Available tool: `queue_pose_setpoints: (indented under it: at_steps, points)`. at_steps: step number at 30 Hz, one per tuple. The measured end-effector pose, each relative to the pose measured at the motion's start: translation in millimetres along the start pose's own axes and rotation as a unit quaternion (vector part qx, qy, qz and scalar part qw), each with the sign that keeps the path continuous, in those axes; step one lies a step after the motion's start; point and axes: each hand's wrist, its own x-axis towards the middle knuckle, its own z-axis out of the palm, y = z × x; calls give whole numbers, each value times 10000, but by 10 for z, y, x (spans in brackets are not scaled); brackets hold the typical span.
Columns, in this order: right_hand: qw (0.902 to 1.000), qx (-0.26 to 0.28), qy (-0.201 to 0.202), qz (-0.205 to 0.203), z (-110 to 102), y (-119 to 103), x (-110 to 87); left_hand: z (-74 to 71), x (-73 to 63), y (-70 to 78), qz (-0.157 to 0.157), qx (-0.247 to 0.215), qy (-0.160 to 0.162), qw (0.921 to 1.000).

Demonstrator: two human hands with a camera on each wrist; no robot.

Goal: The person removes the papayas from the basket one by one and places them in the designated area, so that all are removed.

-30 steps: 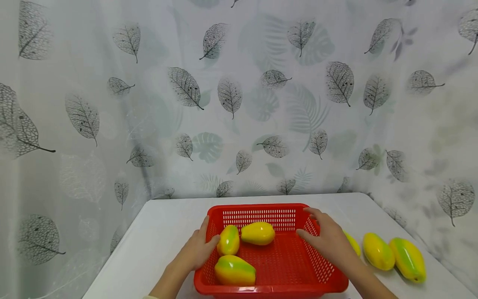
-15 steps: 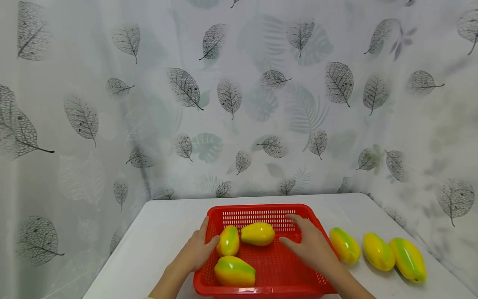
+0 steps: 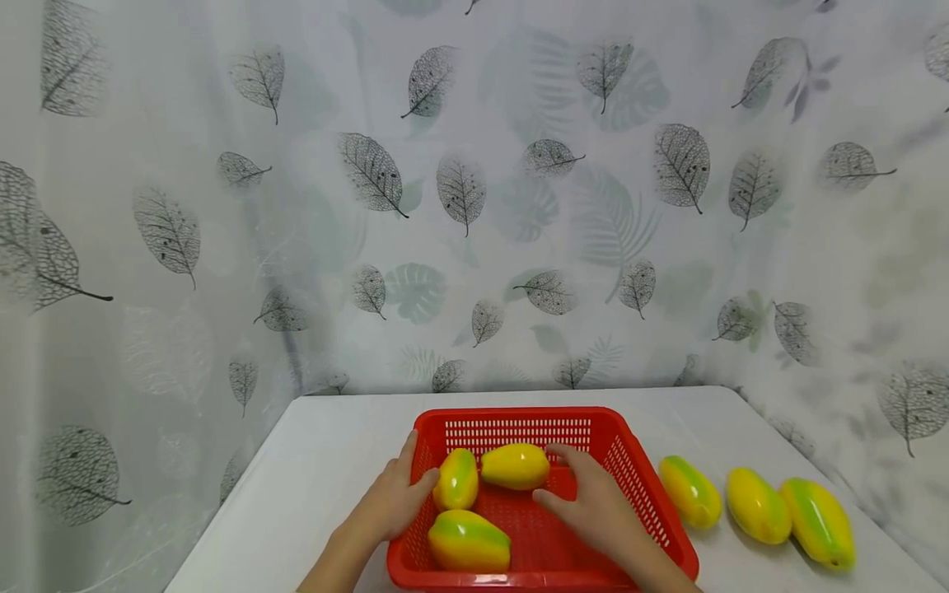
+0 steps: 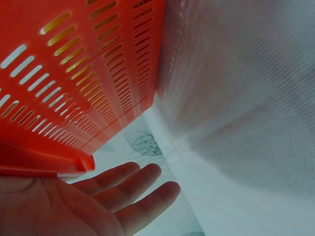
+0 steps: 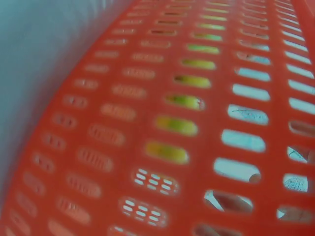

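A pale sheet (image 3: 474,346) printed with grey leaves hung at twelve o'clock, behind a white table (image 3: 319,461). On the table stood a red basket (image 3: 563,580) with slotted walls. The left hand (image 3: 396,498) lay at the basket's nine o'clock, its palm against the rim, the fingers straight and released outside the wall and the thumb over the rim. The right hand (image 3: 593,502) was inside, toward three o'clock, fingers and thumb parted and grasping nothing. Its fingertips were right beside the end of the back fruit (image 3: 515,466), a yellow one at eleven o'clock; whether they touched it, I could not tell. Two yellow-green fruits shared the basket: the side fruit (image 3: 455,480) toward ten o'clock, near the left thumb, and the front fruit (image 3: 469,541) at eight. Beyond the wall at three o'clock, three loose fruits (image 3: 759,505) lay on the table in a row running outward.
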Motion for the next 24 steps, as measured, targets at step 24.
queue_pose_setpoints:
  at_steps: [24]
  points:
    - [9927, 154, -1145, -354, 320, -238, 10, -8, -22, 12, -2, -37, 74, 10000]
